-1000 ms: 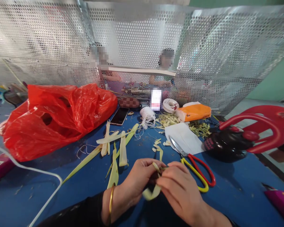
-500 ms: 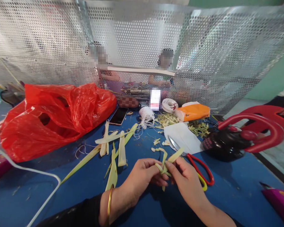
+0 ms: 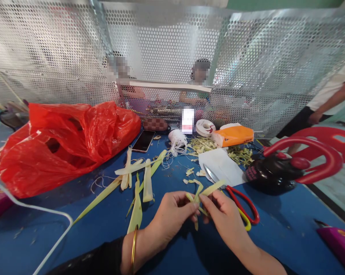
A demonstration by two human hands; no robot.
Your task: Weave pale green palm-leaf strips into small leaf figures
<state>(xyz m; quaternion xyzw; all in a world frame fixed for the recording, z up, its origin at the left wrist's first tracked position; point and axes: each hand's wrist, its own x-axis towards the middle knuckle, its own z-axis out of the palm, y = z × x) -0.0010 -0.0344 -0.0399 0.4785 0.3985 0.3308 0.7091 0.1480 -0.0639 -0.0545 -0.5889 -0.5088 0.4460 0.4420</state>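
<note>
Between my two hands is a pale green leaf strip point(image 3: 213, 188), crossed and folded with other strips, its ends sticking out above and below. My left hand point(image 3: 172, 214) pinches the folded part from the left, thumb on top. From the other side my right hand point(image 3: 225, 214) pinches the same bundle between thumb and fingers; the undersides of the fingers are hidden. Scissors point(image 3: 244, 204) with red and yellow handles lie just beyond my right hand, their blades on a white paper point(image 3: 222, 166). Several loose leaf strips point(image 3: 147, 181) lie on the blue table left of my hands.
A red plastic bag point(image 3: 69, 141) fills the left side; a white cable point(image 3: 57, 212) curves below it. Phone point(image 3: 144, 141), white string point(image 3: 177, 139), ribbon roll point(image 3: 205, 127), orange tissue pack point(image 3: 234, 135) and dark jug point(image 3: 271, 173) stand farther back. A person point(image 3: 330, 99) stands beside a red stool point(image 3: 327, 141).
My left thumb has shifted over the folded strips, and the bundle has turned slightly in my fingers. At the far right, the person near the stool has come more into view.
</note>
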